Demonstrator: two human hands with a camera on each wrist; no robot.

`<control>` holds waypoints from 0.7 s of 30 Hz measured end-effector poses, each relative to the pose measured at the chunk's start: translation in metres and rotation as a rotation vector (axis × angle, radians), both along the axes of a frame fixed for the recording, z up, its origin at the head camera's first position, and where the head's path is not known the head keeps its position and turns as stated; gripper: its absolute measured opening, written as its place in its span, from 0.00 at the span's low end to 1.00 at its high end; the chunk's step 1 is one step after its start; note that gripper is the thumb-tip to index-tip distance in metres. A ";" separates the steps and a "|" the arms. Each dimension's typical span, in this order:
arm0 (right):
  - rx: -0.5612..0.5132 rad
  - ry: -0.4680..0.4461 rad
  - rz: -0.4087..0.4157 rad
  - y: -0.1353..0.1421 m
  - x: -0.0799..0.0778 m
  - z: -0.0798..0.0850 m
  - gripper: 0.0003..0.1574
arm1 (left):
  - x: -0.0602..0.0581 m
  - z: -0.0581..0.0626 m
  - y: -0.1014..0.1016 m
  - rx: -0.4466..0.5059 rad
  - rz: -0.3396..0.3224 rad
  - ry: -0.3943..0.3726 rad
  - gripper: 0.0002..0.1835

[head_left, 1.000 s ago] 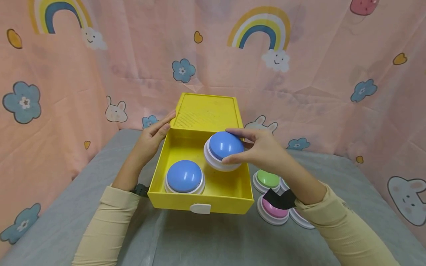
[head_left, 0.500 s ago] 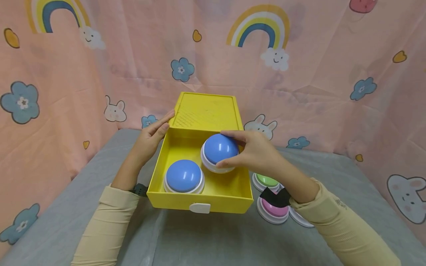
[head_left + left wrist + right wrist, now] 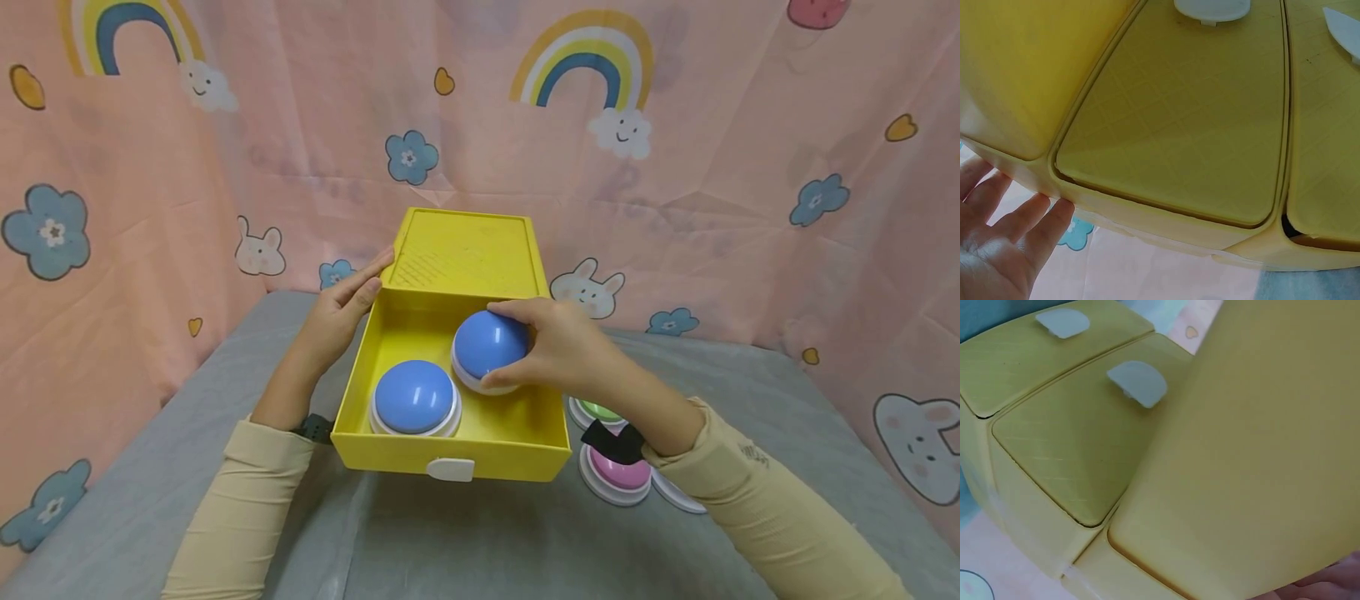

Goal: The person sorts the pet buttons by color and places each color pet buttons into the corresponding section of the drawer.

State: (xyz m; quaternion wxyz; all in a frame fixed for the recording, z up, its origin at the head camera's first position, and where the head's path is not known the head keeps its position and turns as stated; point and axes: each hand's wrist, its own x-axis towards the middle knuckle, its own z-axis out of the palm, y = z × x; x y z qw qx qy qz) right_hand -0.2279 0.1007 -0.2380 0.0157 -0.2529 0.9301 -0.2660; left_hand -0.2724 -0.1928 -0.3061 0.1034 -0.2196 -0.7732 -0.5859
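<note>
A yellow drawer unit has its top drawer pulled out toward me. Inside, at the front left, sits a blue push button with a white base. My right hand pinches a second blue push button between thumb and fingers, down inside the drawer at the back right. In the right wrist view the drawer's side hides most of that hand. My left hand rests with straight fingers against the left side of the unit; its fingertips show at the edge in the left wrist view.
To the right on the grey table lie a green push button, a pink push button and part of another white base. Lower drawer fronts with white handles are closed. A printed pink cloth hangs behind.
My right hand has moved left and down with the blue push button, from over the drawer's right edge to inside it. The left hand stays in place.
</note>
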 end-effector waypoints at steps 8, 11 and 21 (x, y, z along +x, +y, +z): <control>0.055 0.054 0.022 -0.003 -0.001 -0.002 0.55 | 0.000 0.000 0.001 0.002 -0.003 0.001 0.26; 0.065 0.061 0.029 -0.004 -0.001 -0.002 0.55 | 0.000 0.000 0.001 0.002 -0.002 0.002 0.26; 0.104 0.005 0.046 -0.005 -0.004 0.000 0.56 | 0.000 -0.001 0.001 0.016 -0.011 0.012 0.26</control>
